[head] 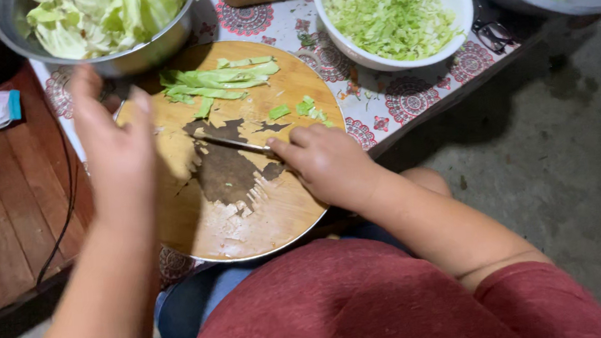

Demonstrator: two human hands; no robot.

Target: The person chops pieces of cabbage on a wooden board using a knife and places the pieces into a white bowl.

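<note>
Two bare hands are seen over a round wooden chopping board (247, 216). A thin-bladed kitchen knife (230, 143) is gripped by the right hand (325, 161); the left hand (116, 144) hangs open, apparently empty. Long pale-green cabbage strips (218, 81) lie crosswise beyond both (nearer the left).
</note>
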